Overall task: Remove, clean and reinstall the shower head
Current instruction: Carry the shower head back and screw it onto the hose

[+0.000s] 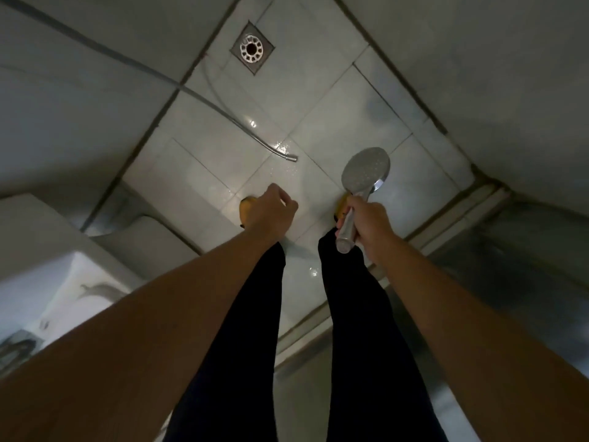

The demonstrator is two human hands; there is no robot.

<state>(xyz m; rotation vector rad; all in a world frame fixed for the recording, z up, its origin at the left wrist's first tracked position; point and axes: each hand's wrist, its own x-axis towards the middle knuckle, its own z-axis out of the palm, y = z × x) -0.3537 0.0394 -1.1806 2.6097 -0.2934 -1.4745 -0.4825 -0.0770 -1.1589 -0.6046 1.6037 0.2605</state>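
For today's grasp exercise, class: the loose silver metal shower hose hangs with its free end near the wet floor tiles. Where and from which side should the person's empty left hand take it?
Grip the silver metal shower hose just behind its end fitting, where it runs nearly straight. The left hand, fingers loosely curled and empty, is nearest, so it should probably come from the person's side and wrap across it. The right hand already holds the chrome shower head by its handle.

1. The floor drain (252,48) sits in the tiled floor (334,116) at upper centre of the frame.
2. The hose (223,105) runs from upper left to frame centre, its free end below the drain.
3. The shower head (363,181) is right of the hose end, gripped by the right hand (366,223).
4. The left hand (271,212) hangs left of it, below the hose end.
5. A sink (63,282) fills the lower left.
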